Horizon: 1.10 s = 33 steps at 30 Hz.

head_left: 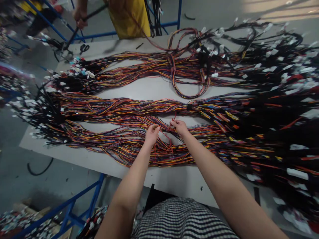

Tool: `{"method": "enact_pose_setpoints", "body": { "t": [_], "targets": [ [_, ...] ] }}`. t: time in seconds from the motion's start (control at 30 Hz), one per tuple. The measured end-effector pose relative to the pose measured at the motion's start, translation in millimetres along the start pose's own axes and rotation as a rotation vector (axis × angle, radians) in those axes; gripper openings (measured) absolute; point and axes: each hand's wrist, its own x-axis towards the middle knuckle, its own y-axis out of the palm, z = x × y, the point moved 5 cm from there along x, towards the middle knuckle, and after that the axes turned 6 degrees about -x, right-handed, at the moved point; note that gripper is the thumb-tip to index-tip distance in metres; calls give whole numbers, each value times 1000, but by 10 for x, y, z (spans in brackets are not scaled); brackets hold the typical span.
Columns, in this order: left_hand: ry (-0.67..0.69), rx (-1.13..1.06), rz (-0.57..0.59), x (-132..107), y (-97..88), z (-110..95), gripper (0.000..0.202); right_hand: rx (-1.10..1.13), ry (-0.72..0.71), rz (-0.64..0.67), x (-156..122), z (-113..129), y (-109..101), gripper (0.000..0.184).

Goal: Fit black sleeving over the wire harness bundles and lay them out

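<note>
My left hand [152,133] is closed in a pinch over the near wire bundle [129,146], and a thin red string [170,142] runs from its fingertips across the wires. Just to the right, my right hand [179,127] pinches a red string end [173,118] that sticks up above its fingers. Whether both hands hold one and the same string cannot be made out. Long red, yellow and dark wires pass beneath both hands. Behind them lies a middle wire bundle [134,107], with a black band [189,107] around it.
White connectors and black sleeving [269,116] pile up on the right; more connectors [37,113] crowd the left end. A far bundle [144,68] carries a looped harness [190,94]. Scissors [84,48] lie at the table's far edge. Across stands a person in yellow [132,20], one hand [80,18] on a black tube.
</note>
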Motion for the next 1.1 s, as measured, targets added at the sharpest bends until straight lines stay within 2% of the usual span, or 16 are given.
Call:
{"method": "enact_pose_setpoints", "body": {
  "t": [0.1,0.17,0.23,0.27,0.37,0.47,0.57,0.6,0.67,0.77,0.87,0.93,1.1],
  "targets": [
    [60,140,86,241,277,102,33,157,28,13,-42,-32,-74,51],
    [70,211,173,354,467,132,28,271,50,-1,-62,-45,-85,51],
    [103,315,197,426,578,110,20,338,59,-26,-76,-56,-86,47],
    [120,376,188,442,600,85,22,344,57,-40,-81,-59,-87,45],
    [137,417,98,370,563,-18,42,374,63,-80,-86,-72,-94,41],
    [144,186,105,76,504,-113,52,394,65,-112,-78,-70,-106,38],
    [115,-21,243,-271,449,-115,51,428,99,-100,-79,-76,-105,38],
    [90,-67,253,-337,401,-87,47,442,117,-89,-85,-84,-105,39],
    [70,-96,154,-346,256,-10,40,485,151,-69,-104,-105,-109,40],
    [150,129,-9,-164,149,97,30,571,167,-56,-133,-129,-135,39],
    [243,451,32,6,328,195,15,602,179,-36,-147,-147,-154,36],
    [291,587,20,27,451,241,9,574,174,-25,-153,-152,-165,35],
    [344,637,-66,-106,497,306,16,542,145,-20,-180,-150,-196,35]
  ]
}}
